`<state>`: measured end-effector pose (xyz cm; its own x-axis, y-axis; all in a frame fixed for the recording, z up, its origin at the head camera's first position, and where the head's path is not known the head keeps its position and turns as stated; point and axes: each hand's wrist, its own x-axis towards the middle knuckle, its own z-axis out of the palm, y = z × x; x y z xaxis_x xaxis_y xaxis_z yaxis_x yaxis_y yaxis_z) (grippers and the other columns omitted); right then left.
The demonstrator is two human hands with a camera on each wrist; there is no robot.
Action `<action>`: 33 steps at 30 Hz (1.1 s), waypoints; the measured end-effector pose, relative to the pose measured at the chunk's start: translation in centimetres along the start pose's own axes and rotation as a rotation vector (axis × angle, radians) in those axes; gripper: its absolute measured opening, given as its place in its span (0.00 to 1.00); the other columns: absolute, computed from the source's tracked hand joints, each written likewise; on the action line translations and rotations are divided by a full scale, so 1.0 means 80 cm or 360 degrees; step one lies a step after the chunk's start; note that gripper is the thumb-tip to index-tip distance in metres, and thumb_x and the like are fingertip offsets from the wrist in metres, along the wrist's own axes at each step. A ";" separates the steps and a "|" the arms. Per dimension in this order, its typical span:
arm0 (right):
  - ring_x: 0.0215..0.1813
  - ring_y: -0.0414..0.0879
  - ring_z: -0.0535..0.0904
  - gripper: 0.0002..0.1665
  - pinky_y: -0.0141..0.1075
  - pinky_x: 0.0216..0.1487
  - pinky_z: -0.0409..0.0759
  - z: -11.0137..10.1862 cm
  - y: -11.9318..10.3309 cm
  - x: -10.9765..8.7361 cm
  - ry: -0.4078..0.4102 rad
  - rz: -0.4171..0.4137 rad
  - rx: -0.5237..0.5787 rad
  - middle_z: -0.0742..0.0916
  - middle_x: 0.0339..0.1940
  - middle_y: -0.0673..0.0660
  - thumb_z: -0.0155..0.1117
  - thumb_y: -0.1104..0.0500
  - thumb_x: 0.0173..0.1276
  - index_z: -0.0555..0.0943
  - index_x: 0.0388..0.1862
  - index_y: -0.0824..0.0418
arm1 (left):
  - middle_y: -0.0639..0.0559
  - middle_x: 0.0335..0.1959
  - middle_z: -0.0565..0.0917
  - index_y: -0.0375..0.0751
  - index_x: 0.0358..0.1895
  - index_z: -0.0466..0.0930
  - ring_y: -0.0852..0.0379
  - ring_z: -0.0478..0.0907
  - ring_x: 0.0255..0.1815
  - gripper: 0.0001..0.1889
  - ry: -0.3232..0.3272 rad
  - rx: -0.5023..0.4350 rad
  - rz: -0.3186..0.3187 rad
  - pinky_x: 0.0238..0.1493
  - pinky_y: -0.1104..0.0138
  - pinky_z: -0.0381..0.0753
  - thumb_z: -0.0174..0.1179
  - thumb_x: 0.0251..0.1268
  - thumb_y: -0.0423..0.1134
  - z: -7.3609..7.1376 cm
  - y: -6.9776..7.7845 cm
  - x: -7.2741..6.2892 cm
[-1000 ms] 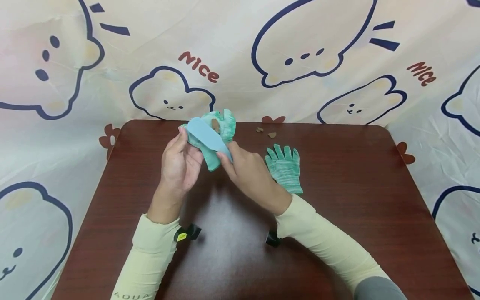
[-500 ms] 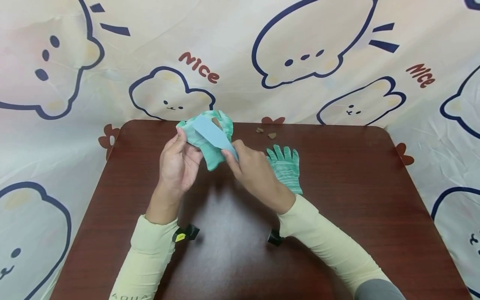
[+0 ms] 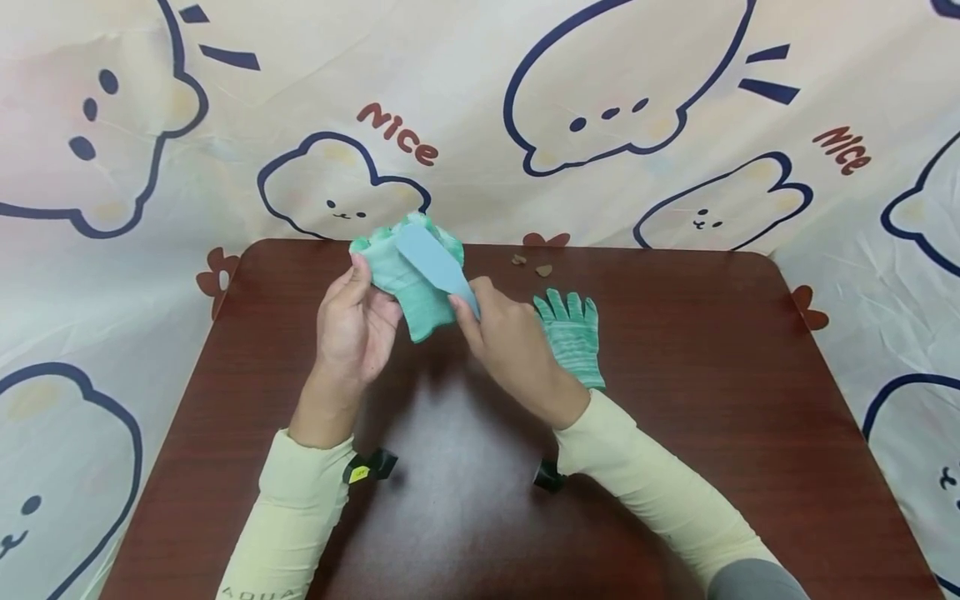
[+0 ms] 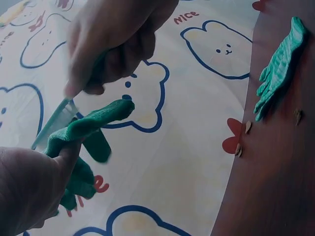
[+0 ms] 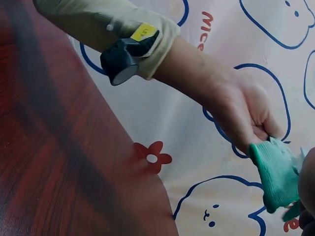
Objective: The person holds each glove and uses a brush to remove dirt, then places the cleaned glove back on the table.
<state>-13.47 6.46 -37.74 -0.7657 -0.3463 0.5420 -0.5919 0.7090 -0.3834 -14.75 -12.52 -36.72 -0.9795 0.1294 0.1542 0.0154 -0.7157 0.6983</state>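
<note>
My left hand (image 3: 360, 325) pinches a green knitted glove (image 3: 414, 296) between thumb and fingers, raised above the table's far edge. In my right hand (image 3: 517, 350) is a light-blue brush (image 3: 433, 260), gripped by its handle. Its flat back faces up in the head view, and the head lies against the glove. Pale bristles show under the brush (image 4: 51, 120) in the left wrist view, where the glove's fingers (image 4: 101, 118) hang loose. From the right wrist view, the left hand (image 5: 246, 110) holds the glove (image 5: 278, 174) by one edge; the brush is mostly hidden there.
A second green glove (image 3: 573, 337) lies flat on the brown table (image 3: 712, 417), partly behind the right hand. Small brown flakes (image 3: 543, 271) lie near the far edge. A printed cloth (image 3: 465, 100) hangs behind and at both sides.
The brush has shifted slightly right and up across the glove. A brown patch seen on the glove earlier is out of sight. The left hand has drifted slightly left.
</note>
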 end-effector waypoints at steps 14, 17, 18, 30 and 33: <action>0.16 0.41 0.67 0.15 0.29 0.18 0.65 0.000 -0.007 0.000 -0.0163 0.0065 0.0183 0.73 0.19 0.52 0.58 0.53 0.80 0.74 0.49 0.66 | 0.42 0.70 0.72 0.26 0.76 0.57 0.55 0.73 0.71 0.33 0.0051 -0.0034 -0.0014 0.75 0.63 0.71 0.35 0.83 0.50 -0.003 -0.004 0.000; 0.16 0.41 0.66 0.16 0.28 0.17 0.63 0.007 -0.006 0.000 -0.0200 0.0022 0.0111 0.72 0.19 0.51 0.56 0.52 0.81 0.74 0.49 0.66 | 0.41 0.74 0.67 0.26 0.78 0.54 0.54 0.70 0.74 0.33 0.0019 0.0001 -0.0018 0.76 0.63 0.68 0.33 0.84 0.50 -0.003 -0.005 -0.001; 0.16 0.41 0.66 0.16 0.28 0.17 0.62 0.009 -0.005 0.000 -0.0196 0.0021 0.0087 0.72 0.19 0.51 0.56 0.52 0.81 0.74 0.49 0.66 | 0.40 0.75 0.66 0.26 0.78 0.54 0.54 0.69 0.75 0.33 0.0010 0.0011 -0.0017 0.76 0.63 0.69 0.32 0.84 0.50 -0.003 -0.005 -0.002; 0.15 0.43 0.66 0.14 0.31 0.18 0.63 0.002 0.018 0.005 -0.0039 0.0129 0.0117 0.73 0.17 0.54 0.58 0.54 0.80 0.74 0.45 0.66 | 0.41 0.74 0.69 0.30 0.78 0.56 0.44 0.69 0.75 0.32 0.0036 0.0072 -0.0012 0.68 0.57 0.79 0.32 0.84 0.51 -0.008 -0.001 -0.002; 0.16 0.44 0.67 0.14 0.32 0.18 0.64 -0.001 0.013 0.006 -0.0036 0.0200 0.0146 0.73 0.17 0.53 0.58 0.54 0.80 0.75 0.46 0.66 | 0.39 0.74 0.68 0.29 0.78 0.55 0.46 0.70 0.74 0.32 0.0037 0.0042 -0.0010 0.67 0.59 0.81 0.33 0.84 0.50 -0.008 -0.003 -0.002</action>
<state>-14.40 7.07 -37.83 -0.8401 -0.2725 0.4690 -0.5106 0.6888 -0.5146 -14.69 -12.85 -37.37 -0.9841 0.1173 0.1336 0.0144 -0.6963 0.7176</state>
